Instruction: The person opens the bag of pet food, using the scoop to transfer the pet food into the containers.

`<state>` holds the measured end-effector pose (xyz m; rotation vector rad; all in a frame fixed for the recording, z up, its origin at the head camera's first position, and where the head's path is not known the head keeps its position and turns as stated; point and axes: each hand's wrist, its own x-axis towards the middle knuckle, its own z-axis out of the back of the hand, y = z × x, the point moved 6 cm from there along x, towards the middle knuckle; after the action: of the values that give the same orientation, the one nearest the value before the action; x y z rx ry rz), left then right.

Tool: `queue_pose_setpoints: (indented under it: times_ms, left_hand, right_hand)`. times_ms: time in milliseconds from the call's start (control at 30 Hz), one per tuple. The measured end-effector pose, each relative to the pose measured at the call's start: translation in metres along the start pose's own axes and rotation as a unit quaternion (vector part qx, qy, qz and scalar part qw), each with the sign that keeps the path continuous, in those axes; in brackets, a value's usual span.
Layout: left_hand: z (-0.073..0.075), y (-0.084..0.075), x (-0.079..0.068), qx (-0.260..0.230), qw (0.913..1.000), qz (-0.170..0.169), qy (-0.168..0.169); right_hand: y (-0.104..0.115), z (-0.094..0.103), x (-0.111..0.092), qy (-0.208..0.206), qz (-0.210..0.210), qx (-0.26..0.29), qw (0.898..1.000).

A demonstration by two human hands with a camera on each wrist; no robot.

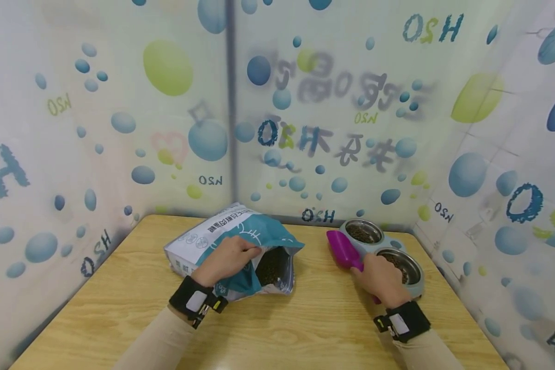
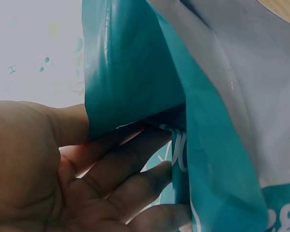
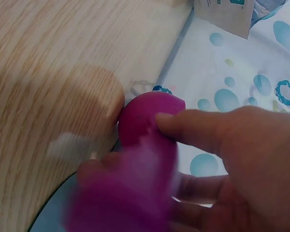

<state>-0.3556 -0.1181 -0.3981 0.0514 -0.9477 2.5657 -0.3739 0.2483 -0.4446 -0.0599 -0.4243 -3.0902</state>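
A teal and white bag of pet food (image 1: 191,239) lies on its side at left centre in the head view, its mouth gaping toward the right. Brown kibble (image 1: 269,268) shows inside. My left hand (image 1: 226,259) pinches the upper edge of the mouth; in the left wrist view the thumb (image 2: 72,124) and fingers lie on either side of the teal film. My right hand (image 1: 383,280) grips a magenta scoop (image 1: 343,250) by its handle, thumb along it. The scoop's head points away, beside a pale blue double bowl (image 1: 417,294). The scoop's inside is hidden in the head view.
Both metal bowls of the double feeder hold kibble (image 1: 359,234). The wooden table (image 1: 277,329) meets patterned curtains (image 1: 296,180) at the back and on both sides. Black bands with small cameras (image 1: 409,321) sit on the wrists.
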Motion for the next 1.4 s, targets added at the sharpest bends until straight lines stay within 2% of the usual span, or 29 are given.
queue_pose_setpoints:
  times_ms: [367,767,900,1067,1267,1400]
  left_hand:
    - [0.002,-0.002,0.0,-0.001,1.0,-0.001,0.003]
    - [0.002,-0.001,0.001,-0.004,1.0,0.004,0.0]
    - [0.002,0.0,0.001,-0.006,1.0,0.004,-0.002]
    - [0.001,0.002,0.001,-0.003,1.0,0.008,-0.002]
    - [0.001,0.003,0.001,-0.001,1.0,0.007,-0.006]
    - [-0.002,0.004,0.001,0.001,1.0,0.002,-0.006]
  right_hand:
    - [0.001,-0.001,0.0,0.006,0.002,-0.019,1.0]
    - [0.012,0.018,-0.003,-0.051,0.008,-0.008,0.999]
    - [0.018,0.023,-0.004,-0.091,0.033,0.021,0.995]
    - [0.033,0.024,-0.004,-0.116,0.095,0.08,0.985]
    - [0.061,0.015,-0.008,-0.1,0.157,0.133,0.974]
    - [0.081,0.001,-0.014,-0.048,0.172,0.176,0.968]
